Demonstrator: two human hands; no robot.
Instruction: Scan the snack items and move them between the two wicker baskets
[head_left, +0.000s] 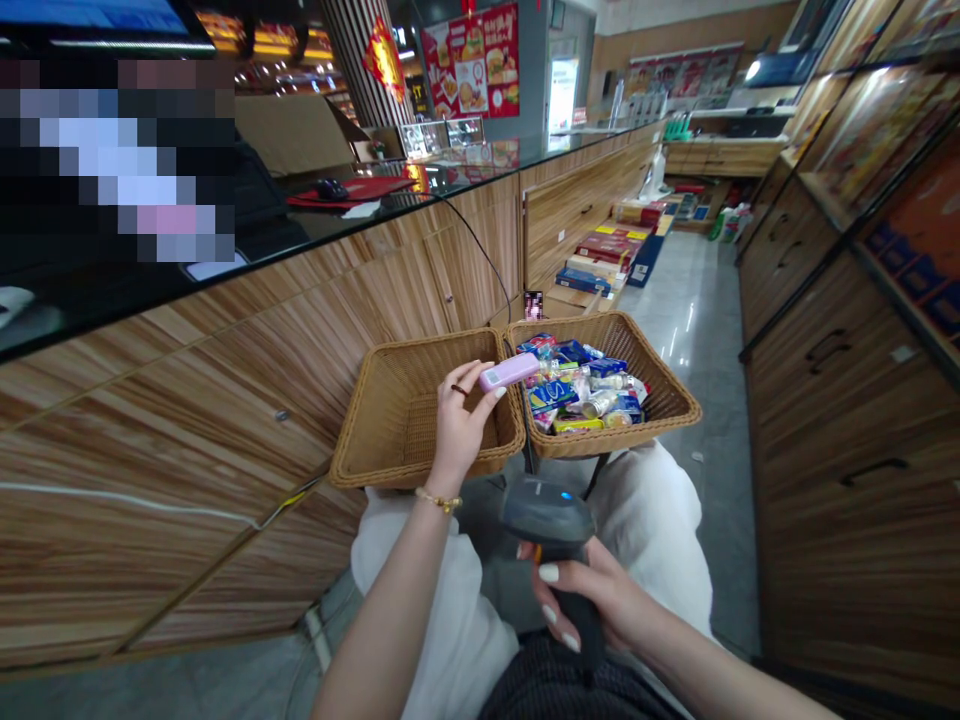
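Between the fingers of my left hand (459, 425) is a slim light-purple box (510, 371) with a pale label at one end. That hand hovers over the inner edges of two wicker baskets. My right hand (592, 590) wraps round the handle of a black barcode scanner (549, 512), which shows a small blue light and sits above my lap. Inside the left basket (382, 400) only bare wicker shows. The right basket (667, 415) holds many small packs, among them a blue-and-yellow packet (553, 394) and a clear-sided container (599, 404).
A wood-panelled counter (247, 390) with a dark glass top runs along the left. On it lie a computer mouse (330, 188) and a red mat (375, 190). Boxes (592, 275) are stacked beyond the baskets. Drawers with black handles (870, 470) line the right side of the aisle.
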